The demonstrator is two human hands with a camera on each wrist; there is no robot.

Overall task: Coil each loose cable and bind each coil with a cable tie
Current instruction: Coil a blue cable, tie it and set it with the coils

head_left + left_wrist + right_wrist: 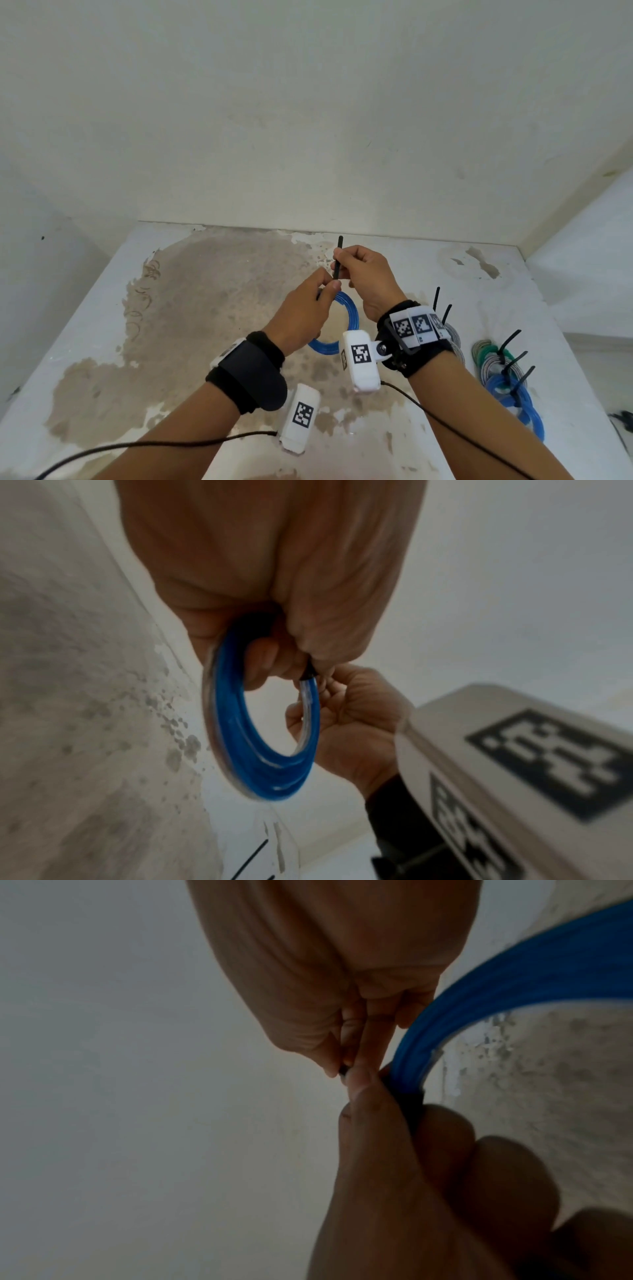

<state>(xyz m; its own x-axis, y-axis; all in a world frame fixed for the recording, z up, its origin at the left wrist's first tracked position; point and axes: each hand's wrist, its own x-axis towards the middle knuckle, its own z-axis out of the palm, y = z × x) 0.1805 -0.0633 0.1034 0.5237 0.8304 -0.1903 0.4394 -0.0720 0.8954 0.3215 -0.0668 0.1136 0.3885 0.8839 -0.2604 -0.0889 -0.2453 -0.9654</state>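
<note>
1. The left hand (301, 315) grips the blue cable coil (351, 317), fingers curled round its top, holding it above the stained desk (191, 308).
2. The right hand (366, 277) pinches the black cable tie (338, 255) between thumb and fingers; the tie's tail points up.
3. The tie wraps the coil where both hands meet.
4. Bound coils (507, 383) with black ties lie on the desk's right side.

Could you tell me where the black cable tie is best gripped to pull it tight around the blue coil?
Pinch the free tail of the black cable tie from above, as the right hand does: it stands upright and bare. The left hand grips the blue coil at the loop.
</note>
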